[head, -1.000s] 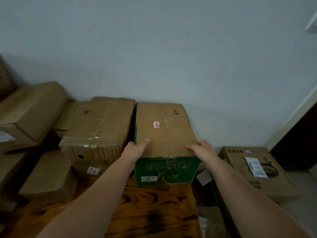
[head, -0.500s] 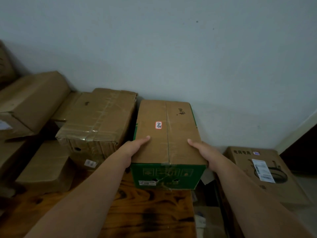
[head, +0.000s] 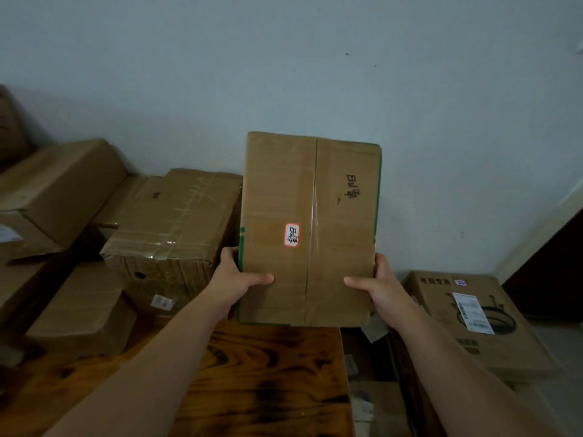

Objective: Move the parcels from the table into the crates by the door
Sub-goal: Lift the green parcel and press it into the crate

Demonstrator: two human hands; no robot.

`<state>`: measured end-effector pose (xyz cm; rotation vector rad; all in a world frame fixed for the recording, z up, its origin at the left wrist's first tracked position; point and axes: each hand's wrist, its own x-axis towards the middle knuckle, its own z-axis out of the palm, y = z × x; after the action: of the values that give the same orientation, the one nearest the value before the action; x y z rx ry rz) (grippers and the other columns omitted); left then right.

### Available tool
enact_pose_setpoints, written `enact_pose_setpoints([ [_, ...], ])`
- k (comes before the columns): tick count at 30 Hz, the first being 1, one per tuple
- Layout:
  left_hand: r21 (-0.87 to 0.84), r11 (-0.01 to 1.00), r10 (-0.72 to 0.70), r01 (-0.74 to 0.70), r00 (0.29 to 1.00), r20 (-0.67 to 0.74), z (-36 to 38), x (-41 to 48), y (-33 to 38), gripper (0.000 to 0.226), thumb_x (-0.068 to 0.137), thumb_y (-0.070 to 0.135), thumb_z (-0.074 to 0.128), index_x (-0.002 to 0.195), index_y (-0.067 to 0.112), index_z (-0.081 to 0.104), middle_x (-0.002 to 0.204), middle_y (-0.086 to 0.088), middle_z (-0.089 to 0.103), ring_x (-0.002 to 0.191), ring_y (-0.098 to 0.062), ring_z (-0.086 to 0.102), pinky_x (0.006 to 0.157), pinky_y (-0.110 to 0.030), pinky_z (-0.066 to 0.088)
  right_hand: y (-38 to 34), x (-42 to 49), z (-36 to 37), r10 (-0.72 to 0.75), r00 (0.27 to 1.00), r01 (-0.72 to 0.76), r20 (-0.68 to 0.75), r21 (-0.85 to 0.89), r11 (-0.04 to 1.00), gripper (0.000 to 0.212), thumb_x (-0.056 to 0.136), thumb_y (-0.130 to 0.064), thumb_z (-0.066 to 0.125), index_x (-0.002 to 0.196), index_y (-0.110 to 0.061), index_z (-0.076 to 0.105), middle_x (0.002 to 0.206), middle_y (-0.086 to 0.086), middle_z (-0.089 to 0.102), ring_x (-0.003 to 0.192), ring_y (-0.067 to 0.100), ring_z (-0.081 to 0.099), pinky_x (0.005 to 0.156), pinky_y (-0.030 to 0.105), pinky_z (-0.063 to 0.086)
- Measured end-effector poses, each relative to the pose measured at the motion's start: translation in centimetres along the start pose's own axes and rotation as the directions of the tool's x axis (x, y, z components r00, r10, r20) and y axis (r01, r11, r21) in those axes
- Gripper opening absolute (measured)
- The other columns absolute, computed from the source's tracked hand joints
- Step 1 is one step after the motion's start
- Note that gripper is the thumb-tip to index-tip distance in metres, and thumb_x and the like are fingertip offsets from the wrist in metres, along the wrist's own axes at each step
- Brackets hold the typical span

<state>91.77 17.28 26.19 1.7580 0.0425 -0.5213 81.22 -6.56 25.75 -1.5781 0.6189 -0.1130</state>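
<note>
A brown cardboard parcel with green sides (head: 309,228) is lifted off the wooden table (head: 258,380) and tilted so its taped top faces me. A small red-edged sticker sits on that top. My left hand (head: 235,279) grips its lower left edge, thumb on the top face. My right hand (head: 378,283) grips the lower right edge the same way. Several more brown parcels remain on the table to the left, the nearest a heavily taped box (head: 172,234).
A printed carton with a shipping label (head: 467,320) stands on the floor at the right, below the table's right edge. A dark doorway (head: 555,263) opens at far right. Loose packaging lies in the gap beside the table. A pale wall rises behind everything.
Both hands have closed on the green-sided parcel, raised it from the table and tipped its top toward me; its green front face is no longer in sight.
</note>
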Motion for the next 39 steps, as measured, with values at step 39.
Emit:
enact_pose_setpoints([
  [39, -0.456, 0.878, -0.040, 0.145, 0.972, 0.231, -1.7, -2.6, 4.2, 0.061, 0.082, 0.075, 0.028, 0.098, 0.028, 0.063, 0.104, -0.011, 0.065, 0.095, -0.031, 0.057, 0.092, -0.054, 0.039, -1.1, -1.2, -0.1, -0.200, 0.978, 0.208, 0.063, -0.200, 0.957, 0.087, 0.071, -0.010, 0.081, 0.140, -0.019, 0.029, 0.115, -0.004, 0.055, 0.120, 0.023, 0.052, 0.094, 0.032, 0.044],
])
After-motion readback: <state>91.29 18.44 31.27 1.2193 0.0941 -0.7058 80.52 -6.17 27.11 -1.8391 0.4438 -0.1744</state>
